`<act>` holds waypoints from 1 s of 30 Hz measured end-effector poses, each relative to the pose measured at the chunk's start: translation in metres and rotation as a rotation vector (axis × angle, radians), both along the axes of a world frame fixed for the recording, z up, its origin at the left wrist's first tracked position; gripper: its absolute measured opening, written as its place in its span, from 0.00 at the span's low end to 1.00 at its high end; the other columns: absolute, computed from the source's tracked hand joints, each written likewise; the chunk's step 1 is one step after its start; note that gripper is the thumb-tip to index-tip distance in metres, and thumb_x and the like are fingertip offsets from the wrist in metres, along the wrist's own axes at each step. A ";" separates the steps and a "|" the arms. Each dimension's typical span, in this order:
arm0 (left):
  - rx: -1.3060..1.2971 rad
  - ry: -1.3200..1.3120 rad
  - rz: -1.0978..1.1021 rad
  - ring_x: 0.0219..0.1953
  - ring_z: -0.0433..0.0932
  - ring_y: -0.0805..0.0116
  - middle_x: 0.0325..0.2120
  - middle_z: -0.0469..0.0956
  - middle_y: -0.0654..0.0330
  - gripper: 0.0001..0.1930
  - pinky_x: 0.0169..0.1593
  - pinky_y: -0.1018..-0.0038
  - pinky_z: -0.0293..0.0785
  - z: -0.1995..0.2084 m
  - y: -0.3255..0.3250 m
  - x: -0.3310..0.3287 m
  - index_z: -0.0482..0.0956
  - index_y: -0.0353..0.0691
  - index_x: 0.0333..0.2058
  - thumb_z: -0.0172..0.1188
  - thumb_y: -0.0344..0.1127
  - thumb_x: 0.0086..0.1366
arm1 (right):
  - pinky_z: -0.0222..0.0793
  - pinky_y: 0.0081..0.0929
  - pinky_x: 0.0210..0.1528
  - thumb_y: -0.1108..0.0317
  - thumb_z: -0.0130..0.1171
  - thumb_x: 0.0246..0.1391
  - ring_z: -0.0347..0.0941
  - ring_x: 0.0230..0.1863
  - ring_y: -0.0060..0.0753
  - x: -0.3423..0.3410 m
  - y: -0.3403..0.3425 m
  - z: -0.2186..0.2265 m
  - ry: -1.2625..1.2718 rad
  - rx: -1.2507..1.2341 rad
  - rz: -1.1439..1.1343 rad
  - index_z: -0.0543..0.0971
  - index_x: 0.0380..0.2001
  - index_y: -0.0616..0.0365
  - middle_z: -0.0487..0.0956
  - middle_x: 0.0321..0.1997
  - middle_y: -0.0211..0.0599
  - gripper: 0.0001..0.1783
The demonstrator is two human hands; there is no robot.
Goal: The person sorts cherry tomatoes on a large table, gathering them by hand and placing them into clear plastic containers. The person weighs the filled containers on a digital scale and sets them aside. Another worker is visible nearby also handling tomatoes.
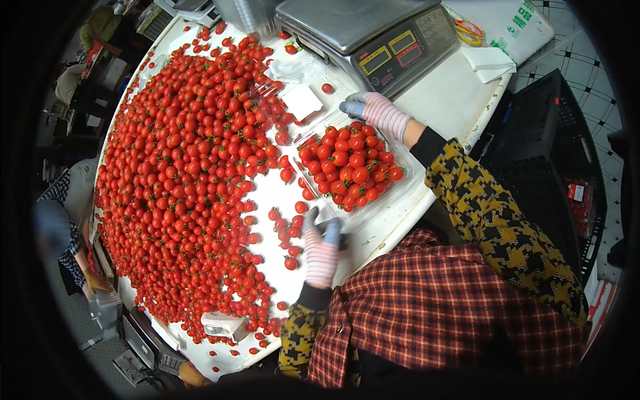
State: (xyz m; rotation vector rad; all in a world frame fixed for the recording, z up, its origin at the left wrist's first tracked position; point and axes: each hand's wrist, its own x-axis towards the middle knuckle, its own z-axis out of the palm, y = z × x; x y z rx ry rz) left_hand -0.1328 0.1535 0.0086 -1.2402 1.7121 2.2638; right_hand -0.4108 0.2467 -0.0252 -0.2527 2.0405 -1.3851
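Observation:
A clear plastic box (407,175) heaped with cherry tomatoes (347,160) sits near the table's edge in front of me. My right hand (383,115), in a pink-and-grey striped glove, reaches over the box's far right corner with fingers stretched out; whether it touches the rim I cannot tell. Beside the near left corner is my left hand (321,250), gloved alike, fingers apart and nothing in it. Several loose tomatoes (285,233) lie just left of that hand. A huge pile of cherry tomatoes (180,173) covers the table's left side.
Behind the box stands a grey weighing scale (393,53). Left of it are a white block (301,102) and stacked clear containers (247,15). Black crates (533,153) stand at the right. A white device (225,325) rests by the pile; another person (60,230) is at far left.

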 end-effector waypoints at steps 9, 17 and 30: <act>0.032 0.119 0.101 0.10 0.67 0.73 0.14 0.71 0.61 0.29 0.13 0.77 0.66 -0.015 -0.007 -0.004 0.57 0.37 0.63 0.49 0.28 0.62 | 0.68 0.26 0.38 0.65 0.52 0.56 0.71 0.29 0.27 0.014 -0.013 0.001 0.035 -0.163 -0.056 0.79 0.33 0.63 0.77 0.25 0.35 0.12; -0.050 0.087 -0.007 0.11 0.68 0.76 0.14 0.69 0.64 0.21 0.11 0.80 0.66 0.059 -0.047 0.020 0.67 0.32 0.52 0.53 0.30 0.60 | 0.65 0.20 0.22 0.63 0.53 0.59 0.69 0.23 0.19 0.051 0.015 0.067 -0.064 -0.303 -0.107 0.77 0.36 0.58 0.78 0.27 0.30 0.10; -0.123 0.439 -0.072 0.09 0.67 0.77 0.14 0.71 0.64 0.17 0.10 0.80 0.62 0.111 -0.112 -0.076 0.71 0.33 0.51 0.53 0.29 0.63 | 0.61 0.25 0.21 0.68 0.51 0.55 0.62 0.19 0.23 -0.025 0.008 0.148 0.183 -0.481 -0.267 0.74 0.27 0.55 0.69 0.21 0.28 0.06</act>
